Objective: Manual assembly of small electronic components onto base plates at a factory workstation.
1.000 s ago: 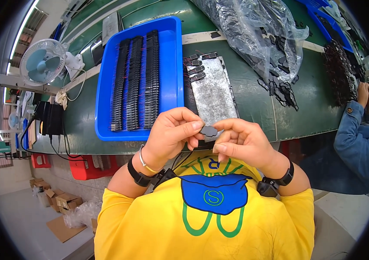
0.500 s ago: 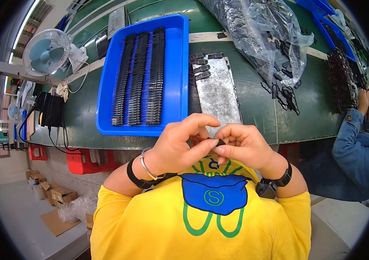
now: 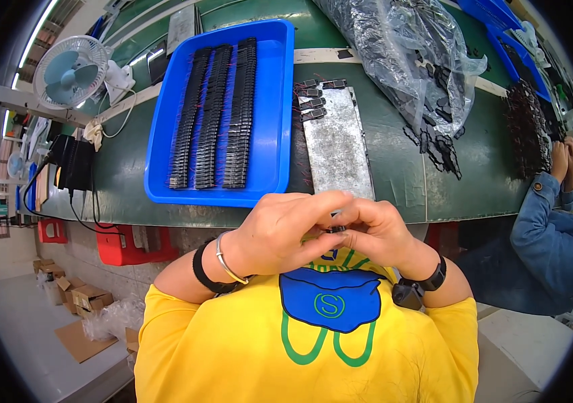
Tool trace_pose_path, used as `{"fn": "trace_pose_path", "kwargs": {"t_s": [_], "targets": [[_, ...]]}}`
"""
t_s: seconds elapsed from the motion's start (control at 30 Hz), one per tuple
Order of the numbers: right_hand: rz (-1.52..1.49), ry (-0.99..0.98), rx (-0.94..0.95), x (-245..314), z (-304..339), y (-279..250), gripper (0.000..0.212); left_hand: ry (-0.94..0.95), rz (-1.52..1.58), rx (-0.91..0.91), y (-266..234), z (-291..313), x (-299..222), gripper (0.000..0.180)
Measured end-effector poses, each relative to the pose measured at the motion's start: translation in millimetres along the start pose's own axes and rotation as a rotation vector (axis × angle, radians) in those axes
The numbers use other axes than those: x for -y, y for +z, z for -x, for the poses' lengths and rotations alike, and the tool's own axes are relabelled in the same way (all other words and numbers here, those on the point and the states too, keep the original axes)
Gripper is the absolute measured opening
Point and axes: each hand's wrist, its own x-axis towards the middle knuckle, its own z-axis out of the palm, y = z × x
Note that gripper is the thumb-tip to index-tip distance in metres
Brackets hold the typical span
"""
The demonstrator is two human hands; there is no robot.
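Observation:
A small black part (image 3: 335,229) is pinched between my two hands, close in front of my chest at the table's near edge. My left hand (image 3: 283,225) has its thumb and fingertips closed on it from the left. From the right, the thumb and fingers of my right hand (image 3: 384,232) press on the same part. Most of the part is hidden by the fingers. Just beyond the hands lies a grey metal plate (image 3: 337,151); several small black rectangular pieces with thin red wires (image 3: 312,103) rest at its far left corner.
A blue tray (image 3: 269,134) left of the plate holds three long rows of black wired pieces (image 3: 209,127). A clear plastic bag (image 3: 407,54) of black frame-like parts lies at the far right. A white fan (image 3: 71,72) stands left. A co-worker's blue sleeve (image 3: 538,208) is at right.
My hands have drawn closer together, with the left fingers now reaching over toward the right ones. The black part sits slightly lower and is more covered. The view has shifted a little.

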Motion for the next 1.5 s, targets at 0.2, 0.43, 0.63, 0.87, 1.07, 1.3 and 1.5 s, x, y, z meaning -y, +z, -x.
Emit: {"fn": "trace_pose_path", "kwargs": {"t_s": [0.2,0.43,0.63,0.87,1.07,1.3,1.5], "targets": [[0.62,-0.292,-0.075,16,-5,3,0.014,0.01,-0.159,0.127,-9,3,-2,0.023],[0.987,-0.314,-0.027,28,-4,13,0.019,-0.032,-0.366,0.231,-15,16,-10,0.018],[0.849,-0.264,0.048,28,-10,18,0.024,-0.02,-0.318,0.254,-25,27,-4,0.014],[0.687,-0.207,-0.019,35,6,-11,0.033,-0.289,-0.465,0.112,-110,51,26,0.011],[0.671,-0.123,-0.261,22,31,-38,0.032,-0.427,-0.557,0.201,-148,63,46,0.009],[0.627,-0.094,-0.45,5,47,-54,0.026,-0.55,-0.484,0.447,-151,51,52,0.012],[0.549,-0.059,-0.61,1,51,-55,0.023,-0.633,-0.479,0.563,-153,43,61,0.009]]}}
